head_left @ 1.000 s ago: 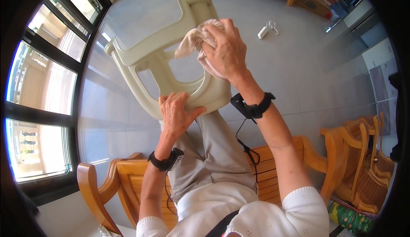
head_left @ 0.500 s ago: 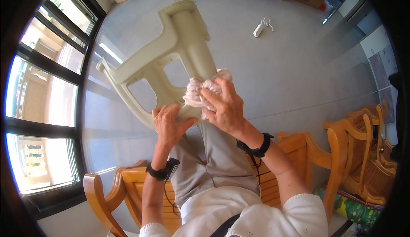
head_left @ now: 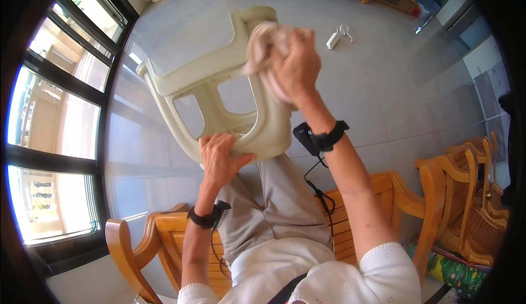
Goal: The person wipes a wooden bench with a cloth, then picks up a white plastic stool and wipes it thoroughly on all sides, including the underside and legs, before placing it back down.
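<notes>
Over grey tiled floor (head_left: pixel 394 96), steadies cream plastic frame (head_left: pixel 211 102) at knees (head_left: pixel 275 171) with curled left hand (head_left: pixel 218 155), apparently wipes its right side using cloth (head_left: pixel 267 44) bunched in closed right hand (head_left: pixel 298 67), next probably needs firm left grip.

Pink cloth (head_left: pixel 265 44) over cream frame (head_left: pixel 210 107)

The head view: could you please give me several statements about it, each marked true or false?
1. The right hand holds a pale cloth. True.
2. The left hand is on a wooden armrest. False: it is on the pale plastic frame.
3. Both wrists wear black bands. True.
4. The trousers are bright red. False: they are greyish beige.
5. The slatted wooden bench shows on both sides of the trousers. True.
</notes>
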`<action>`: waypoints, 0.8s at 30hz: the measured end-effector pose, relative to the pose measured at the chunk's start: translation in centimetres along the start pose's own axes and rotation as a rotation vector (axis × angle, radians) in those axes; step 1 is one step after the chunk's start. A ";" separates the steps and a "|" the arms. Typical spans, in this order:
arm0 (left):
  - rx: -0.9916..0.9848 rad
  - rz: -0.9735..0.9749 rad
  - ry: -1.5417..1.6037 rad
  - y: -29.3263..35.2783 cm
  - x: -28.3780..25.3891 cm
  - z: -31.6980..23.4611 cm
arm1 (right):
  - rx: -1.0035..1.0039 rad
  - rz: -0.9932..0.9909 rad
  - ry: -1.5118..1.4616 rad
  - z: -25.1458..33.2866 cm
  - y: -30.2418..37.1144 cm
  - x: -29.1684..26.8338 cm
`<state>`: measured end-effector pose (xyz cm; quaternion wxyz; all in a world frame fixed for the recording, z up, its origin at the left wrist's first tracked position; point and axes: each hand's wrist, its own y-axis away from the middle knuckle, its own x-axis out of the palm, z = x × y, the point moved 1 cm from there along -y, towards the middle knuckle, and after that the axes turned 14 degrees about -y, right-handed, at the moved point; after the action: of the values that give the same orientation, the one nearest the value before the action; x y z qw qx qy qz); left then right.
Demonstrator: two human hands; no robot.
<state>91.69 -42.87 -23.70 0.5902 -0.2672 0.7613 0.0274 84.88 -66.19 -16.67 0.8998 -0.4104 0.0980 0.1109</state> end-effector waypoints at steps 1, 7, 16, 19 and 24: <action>-0.020 0.038 0.001 0.3 -0.1 0.0 | 0.046 -0.084 -0.018 -1.2 -0.8 0.0; -0.007 -0.011 0.093 1.8 -1.1 1.4 | 0.903 -0.089 -1.225 -6.0 2.4 -4.1; -0.003 0.029 0.130 1.4 -1.3 1.9 | 0.838 -0.140 -1.532 -7.3 7.2 -11.5; -0.015 0.060 0.107 1.5 -1.3 2.1 | 0.670 0.033 -1.434 -5.9 7.3 -12.6; 0.057 -0.013 0.094 2.1 -0.7 1.6 | 0.685 0.474 -1.109 -0.1 7.4 -9.3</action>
<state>92.34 -40.22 -24.12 0.5613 -0.2559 0.7870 -0.0108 73.91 -62.62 -19.60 0.8474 0.0467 -0.2599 0.4606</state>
